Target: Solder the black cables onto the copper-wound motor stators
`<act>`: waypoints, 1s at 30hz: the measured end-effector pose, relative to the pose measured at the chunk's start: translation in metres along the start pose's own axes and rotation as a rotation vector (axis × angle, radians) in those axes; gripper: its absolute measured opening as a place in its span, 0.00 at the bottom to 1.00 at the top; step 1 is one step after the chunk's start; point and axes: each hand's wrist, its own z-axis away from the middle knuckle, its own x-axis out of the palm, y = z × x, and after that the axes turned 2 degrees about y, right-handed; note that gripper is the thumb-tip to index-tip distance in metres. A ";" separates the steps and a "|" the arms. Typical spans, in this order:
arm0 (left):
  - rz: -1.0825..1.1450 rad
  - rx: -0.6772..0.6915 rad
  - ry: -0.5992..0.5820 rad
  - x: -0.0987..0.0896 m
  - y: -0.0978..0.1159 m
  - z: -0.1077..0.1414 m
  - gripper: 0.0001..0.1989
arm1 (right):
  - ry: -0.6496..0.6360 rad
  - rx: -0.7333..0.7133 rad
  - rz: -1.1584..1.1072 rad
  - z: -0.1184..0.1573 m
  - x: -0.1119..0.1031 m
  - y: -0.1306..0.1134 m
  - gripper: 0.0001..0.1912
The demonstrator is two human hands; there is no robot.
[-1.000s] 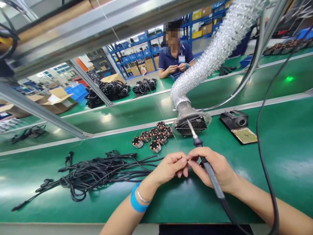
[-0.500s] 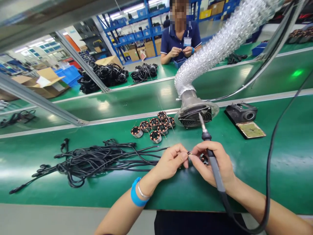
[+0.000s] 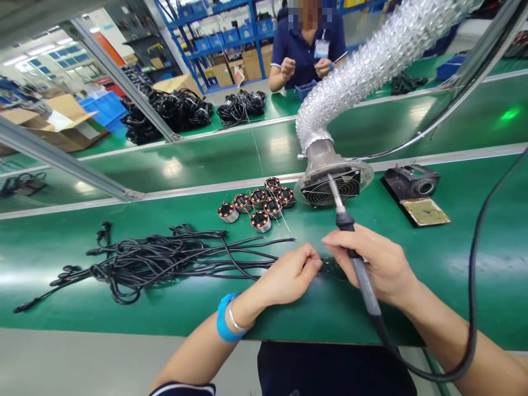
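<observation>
My right hand is closed round the grey and black handle of a soldering iron. The iron's metal tip points up and away, in front of the fume extractor's grille. Next to it, my left hand is closed, thumb against the curled fingers; what the fingertips hold is hidden. Black power cables lie bundled on the left, and several of their ends run to and under my left hand. Small dark items, too blurred to name, lie between the two hands.
Several copper-wound stator coils stand grouped beyond my hands. A soldering iron stand with a yellowish sponge is at the right. A silver duct rises from the extractor. Across the bench sits a co-worker, with heaped black cables nearby.
My hands have come apart: the right has moved slightly right, with the iron still in it. The left has stayed nearly in place. The co-worker's hands have separated. The view has tilted slightly.
</observation>
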 end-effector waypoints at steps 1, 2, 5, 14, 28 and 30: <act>-0.019 -0.006 -0.007 -0.001 0.001 0.000 0.10 | -0.045 0.003 0.001 -0.001 -0.003 0.003 0.14; -0.034 -0.009 -0.017 -0.001 0.002 0.000 0.10 | -0.078 0.020 -0.001 0.000 -0.005 0.005 0.14; -0.038 -0.004 -0.053 -0.003 0.001 -0.001 0.09 | -0.156 0.054 -0.048 0.006 -0.006 0.010 0.14; 0.162 -0.003 -0.123 -0.007 -0.004 -0.002 0.08 | -0.316 0.016 -0.136 0.016 -0.002 0.012 0.13; 0.518 -0.138 0.113 0.011 0.000 -0.027 0.08 | 0.016 0.052 0.001 0.020 -0.002 0.004 0.16; 0.505 -0.142 0.148 0.013 0.000 -0.033 0.08 | 0.096 0.131 -0.010 0.024 -0.013 0.002 0.24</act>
